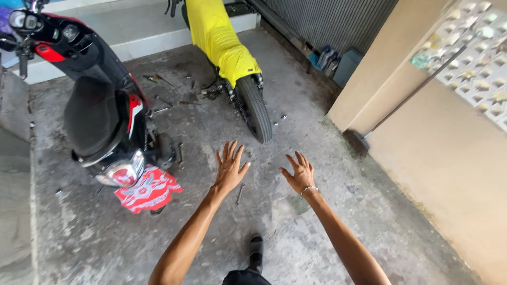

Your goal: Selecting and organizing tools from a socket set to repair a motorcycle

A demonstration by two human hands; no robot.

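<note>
Left hand (229, 170) and right hand (300, 172): both stretched forward over the floor (317, 227), fingers spread, palms down, grasping nothing. A bracelet (308, 189) sits on the right wrist. Nearest item: a thin metal tool (240, 193) lying on the concrete between the hands, just below the left palm, not touched.

Far and centre, the rear wheel (254, 107) of a bike under a yellow cover (219, 39); its front is cut off at the top edge. Left, a black-and-red scooter (100, 105), with a red patterned cloth (149, 190) below its tail light. Open concrete lies between the two machines and to the near right. Right edge: beige wall (449, 158).

Small parts scattered on the far floor, too small to identify. A dark shoe (256, 252) shows at bottom.
</note>
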